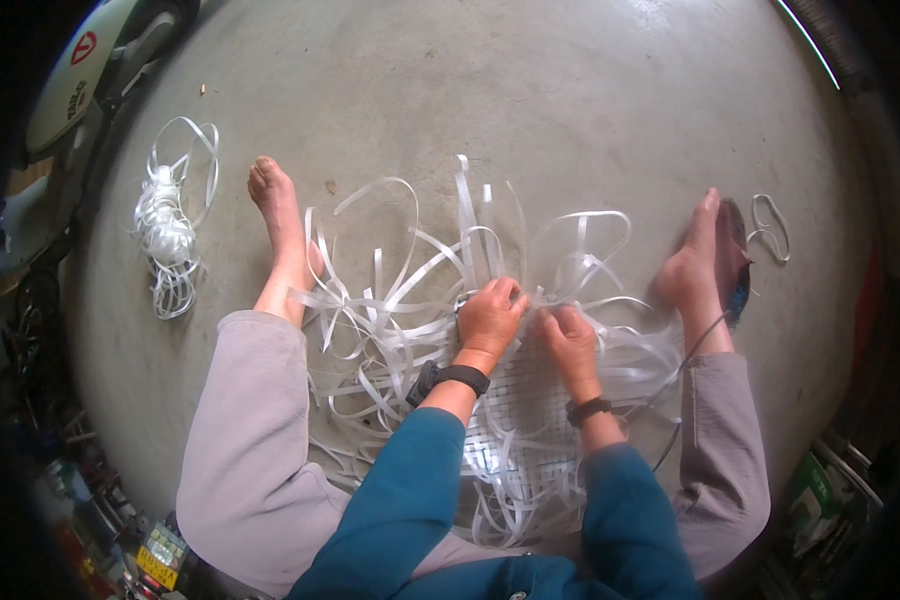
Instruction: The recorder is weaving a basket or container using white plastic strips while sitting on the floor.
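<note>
Between my legs lies a partly woven mat of white plastic strips (510,430), its middle a tight grid and its edges a tangle of loose looping ends. Over the far part of the weave my left hand (490,318) is closed, its fingers curled on a white strip. Close beside it on the right, my right hand (568,340) pinches another strip near the same spot. The fingertips of the two hands are a short way apart. Loose strip ends (465,205) stand up beyond my left hand. The exact grip points are partly hidden by my fingers.
A bundle of white strip (167,235) lies on the concrete floor (450,90) left of my left foot (280,210). A dark sandal (733,255) and a loop of strip (773,228) are by my right foot. A scooter (80,90) stands far left; clutter lines both lower sides.
</note>
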### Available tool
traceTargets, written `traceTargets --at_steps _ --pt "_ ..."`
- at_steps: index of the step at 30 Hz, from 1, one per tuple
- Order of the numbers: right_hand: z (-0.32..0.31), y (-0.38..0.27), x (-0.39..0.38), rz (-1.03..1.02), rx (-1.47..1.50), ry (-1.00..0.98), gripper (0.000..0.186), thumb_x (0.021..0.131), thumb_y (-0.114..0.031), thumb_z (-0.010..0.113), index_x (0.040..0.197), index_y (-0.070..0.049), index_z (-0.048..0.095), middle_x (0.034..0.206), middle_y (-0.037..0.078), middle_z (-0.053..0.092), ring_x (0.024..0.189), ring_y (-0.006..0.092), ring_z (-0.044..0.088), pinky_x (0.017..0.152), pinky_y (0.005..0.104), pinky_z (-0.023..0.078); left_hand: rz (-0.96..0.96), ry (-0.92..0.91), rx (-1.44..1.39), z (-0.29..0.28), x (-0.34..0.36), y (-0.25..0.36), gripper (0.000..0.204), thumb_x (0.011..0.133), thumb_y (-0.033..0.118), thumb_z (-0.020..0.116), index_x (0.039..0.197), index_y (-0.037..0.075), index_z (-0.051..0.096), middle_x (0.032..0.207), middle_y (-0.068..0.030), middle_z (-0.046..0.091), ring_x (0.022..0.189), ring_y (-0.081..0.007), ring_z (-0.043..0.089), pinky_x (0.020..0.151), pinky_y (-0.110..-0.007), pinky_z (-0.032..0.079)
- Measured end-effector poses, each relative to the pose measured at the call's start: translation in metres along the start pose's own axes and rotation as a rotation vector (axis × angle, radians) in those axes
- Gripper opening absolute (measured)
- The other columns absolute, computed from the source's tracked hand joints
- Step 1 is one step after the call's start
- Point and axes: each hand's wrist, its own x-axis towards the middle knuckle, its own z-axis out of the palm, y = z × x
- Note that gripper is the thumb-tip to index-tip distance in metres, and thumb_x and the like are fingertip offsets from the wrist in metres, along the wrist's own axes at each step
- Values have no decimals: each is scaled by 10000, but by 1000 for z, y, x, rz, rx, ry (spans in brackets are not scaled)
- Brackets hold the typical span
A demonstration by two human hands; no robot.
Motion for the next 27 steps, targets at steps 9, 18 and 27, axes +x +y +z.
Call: traceTargets --at_steps 9,18,27 --pt "5 1 -7 -162 -182 -62 151 898 -104 627 1038 -55 656 882 133 672 786 265 660 699 359 509 -26 10 14 4 -1 -1 131 802 200 695 885 126 625 792 -72 648 670 -307 627 586 -415 494" --pt "16 -26 6 -297 -395 -105 279 881 -112 594 1159 -95 608 935 203 673 838 398 646 707 484 509 40 28 5 -3 -1 -1 126 806 203 690 896 145 623 747 -79 615 668 -346 611 559 -447 467" --pt "2 -47 24 -139 -405 -227 187 875 -186 627 1011 -61 659 783 211 649 742 400 635 638 453 486 50 -39 -10 -10 -3 1 186 764 163 709 925 160 615 763 -59 614 667 -301 618 562 -422 471"
